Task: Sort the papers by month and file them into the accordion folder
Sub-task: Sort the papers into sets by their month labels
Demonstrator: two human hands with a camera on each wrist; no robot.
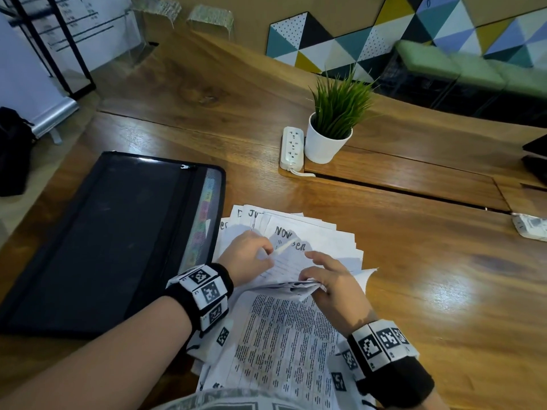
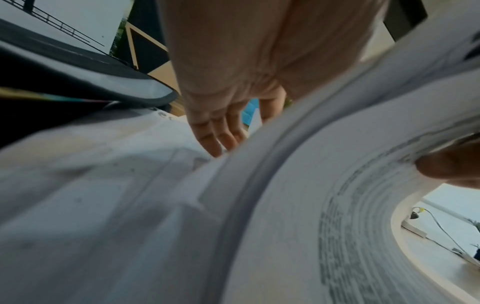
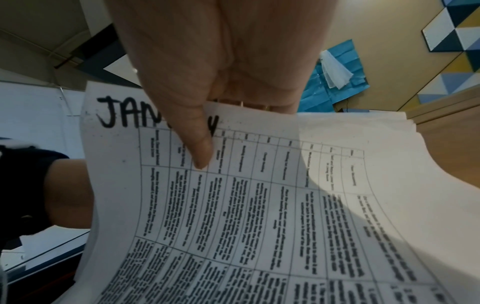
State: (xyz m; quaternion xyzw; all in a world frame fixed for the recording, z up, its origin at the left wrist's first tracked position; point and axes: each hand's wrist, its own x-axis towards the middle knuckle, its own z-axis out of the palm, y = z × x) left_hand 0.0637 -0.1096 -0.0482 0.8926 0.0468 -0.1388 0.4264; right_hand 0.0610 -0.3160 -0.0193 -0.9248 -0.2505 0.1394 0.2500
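Note:
The black accordion folder [image 1: 103, 238] lies flat on the left of the wooden table, with coloured tabs along its right edge. A fanned stack of white papers [image 1: 319, 235] lies beside it; the top sheet reads "NOV" [image 1: 283, 231]. My left hand [image 1: 268, 253] pinches the corner of a sheet near the top of the stack; the left wrist view shows its fingers [image 2: 221, 135] against the papers. My right hand [image 1: 313, 276] grips a bundle of sheets bent back toward me [image 1: 284, 335]. The thumb [image 3: 200, 148] presses on a printed table sheet headed "JAN…Y" [image 3: 259, 205].
A potted green plant [image 1: 331, 125] and a white power strip [image 1: 291, 147] stand behind the papers. A small white packet [image 1: 529, 227] and a dark object [image 1: 535, 155] sit at the right edge. A black bag [image 1: 13, 149] is on the floor at left.

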